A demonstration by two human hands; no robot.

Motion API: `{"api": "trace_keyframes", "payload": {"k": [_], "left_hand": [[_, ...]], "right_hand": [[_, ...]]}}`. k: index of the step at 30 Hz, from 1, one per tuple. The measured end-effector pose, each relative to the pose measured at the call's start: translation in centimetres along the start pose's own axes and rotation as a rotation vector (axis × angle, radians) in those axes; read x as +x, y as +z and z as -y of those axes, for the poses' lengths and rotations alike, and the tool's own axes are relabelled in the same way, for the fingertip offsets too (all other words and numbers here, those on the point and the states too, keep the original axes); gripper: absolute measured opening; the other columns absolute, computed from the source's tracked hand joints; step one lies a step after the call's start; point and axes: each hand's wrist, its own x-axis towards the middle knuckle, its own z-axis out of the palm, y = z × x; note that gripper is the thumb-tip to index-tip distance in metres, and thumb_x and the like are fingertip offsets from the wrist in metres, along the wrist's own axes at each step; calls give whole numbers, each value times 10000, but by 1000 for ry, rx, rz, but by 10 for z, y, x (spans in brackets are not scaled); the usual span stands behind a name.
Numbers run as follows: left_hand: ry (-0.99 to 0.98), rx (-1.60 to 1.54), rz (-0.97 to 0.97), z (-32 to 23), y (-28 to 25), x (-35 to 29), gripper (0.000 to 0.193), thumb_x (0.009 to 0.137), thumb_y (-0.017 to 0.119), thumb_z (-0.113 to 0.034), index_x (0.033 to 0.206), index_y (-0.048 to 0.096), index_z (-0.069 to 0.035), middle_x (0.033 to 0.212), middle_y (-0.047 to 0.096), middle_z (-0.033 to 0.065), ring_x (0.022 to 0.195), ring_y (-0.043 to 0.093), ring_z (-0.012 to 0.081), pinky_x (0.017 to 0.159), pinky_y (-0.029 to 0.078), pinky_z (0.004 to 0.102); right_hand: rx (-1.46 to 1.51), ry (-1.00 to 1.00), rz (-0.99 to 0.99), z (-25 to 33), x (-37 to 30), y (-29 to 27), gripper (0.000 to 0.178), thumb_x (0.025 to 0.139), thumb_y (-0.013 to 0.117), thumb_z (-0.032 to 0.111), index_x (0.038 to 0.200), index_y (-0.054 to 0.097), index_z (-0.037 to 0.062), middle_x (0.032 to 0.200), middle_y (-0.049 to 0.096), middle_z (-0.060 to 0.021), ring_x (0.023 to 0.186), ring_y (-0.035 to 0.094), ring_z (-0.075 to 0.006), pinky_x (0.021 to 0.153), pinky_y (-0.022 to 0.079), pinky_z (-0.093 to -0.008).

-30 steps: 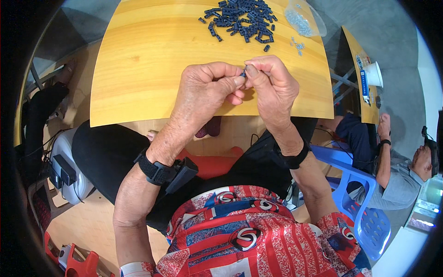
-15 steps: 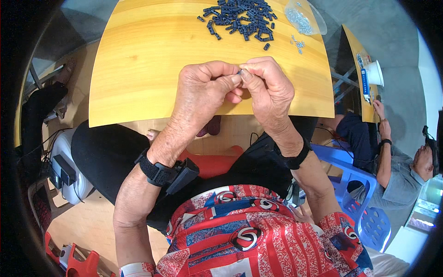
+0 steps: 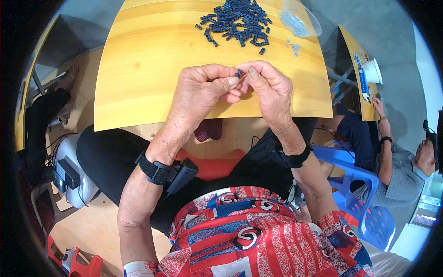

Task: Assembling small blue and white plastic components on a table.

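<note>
Above the near part of the wooden table, my left hand [image 3: 203,87] pinches a small dark blue-black plastic connector block [image 3: 238,74] between thumb and forefinger. My right hand [image 3: 272,87] is right beside it, its thumb bent over the forefinger and the fingertips close to the block. Whatever those right fingers grip is too small or hidden to make out. Beyond my hands lies a loose heap of similar dark connector blocks [image 3: 240,21]. To its right, a clear plastic bag [image 3: 300,25] contains many small shiny metal pieces, with several loose metal bits [image 3: 294,47] near it.
The yellow wooden table [image 3: 143,83] has its near edge just under my wrists. At right, another person in grey [image 3: 397,171] sits by a second table [image 3: 353,60] bearing a white tub [image 3: 371,71]. A blue plastic chair [image 3: 346,180] stands at my right.
My right thumb has lifted and drawn back slightly from the left fingertips, so more of the dark block shows. The left hand keeps its pinch. The view has shifted slightly.
</note>
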Motion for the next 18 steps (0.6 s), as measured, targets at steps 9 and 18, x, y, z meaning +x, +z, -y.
{"api": "trace_keyframes", "payload": {"k": [9, 18], "left_hand": [[-63, 53, 4, 0, -3, 3, 127, 848, 620, -44, 949, 660, 22, 841, 672, 99, 729, 648, 139, 668, 561, 245], [-47, 185, 20, -1, -1, 4, 147, 837, 637, -51, 955, 660, 33, 894, 670, 97, 779, 644, 147, 741, 558, 268]], "right_hand": [[-769, -401, 181, 25, 3, -16, 301, 787, 652, 132, 1038, 555, -5, 863, 597, -125, 680, 610, -215, 598, 498, -302], [-995, -650, 224, 24, 8, -16, 217, 722, 677, 146, 836, 527, 38, 713, 512, -84, 648, 581, -242, 568, 482, -326]]}}
